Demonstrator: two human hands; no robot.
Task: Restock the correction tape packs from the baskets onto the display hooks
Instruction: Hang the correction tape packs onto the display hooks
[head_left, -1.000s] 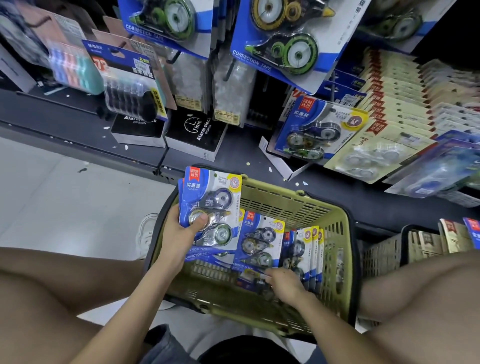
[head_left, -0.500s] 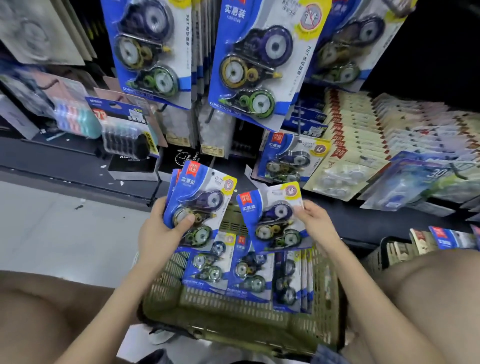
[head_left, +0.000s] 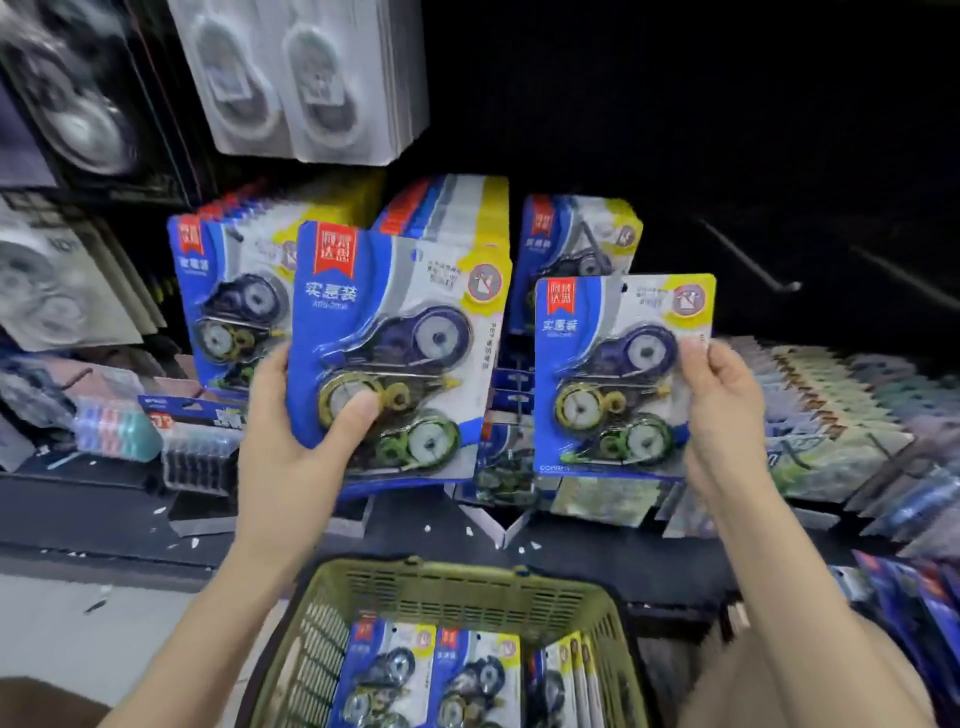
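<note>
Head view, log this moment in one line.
left grip: holds pack | right grip: pinches second pack | basket: more packs inside | neither hung

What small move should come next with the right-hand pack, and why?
Probably lift the correction tape pack in the right hand up to the matching hanging row just behind it; it hangs nowhere yet, while the left hand holds spare packs.

Both arms up & fwd; L hand (head_left: 280, 447) round left pack (head_left: 400, 291), R hand (head_left: 724, 410) pinching edge of right pack (head_left: 618, 358).
</note>
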